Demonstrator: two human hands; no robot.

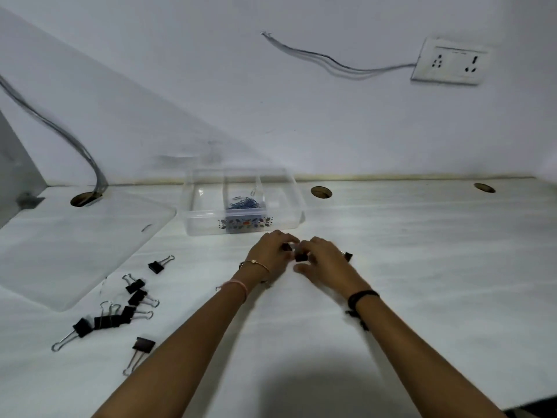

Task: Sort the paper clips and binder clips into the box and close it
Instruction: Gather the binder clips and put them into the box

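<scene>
A clear plastic box stands open at the back of the white table, with blue paper clips heaped in its middle compartment. Its clear lid lies flat to the left. Just in front of the box my left hand pinches a black binder clip, and my right hand grips another black binder clip. A further black clip peeks out behind my right hand. Several black binder clips lie scattered at the front left.
Round cable holes are cut in the table along the wall. A grey cable bundle drops into the left hole. A wall socket sits high on the right.
</scene>
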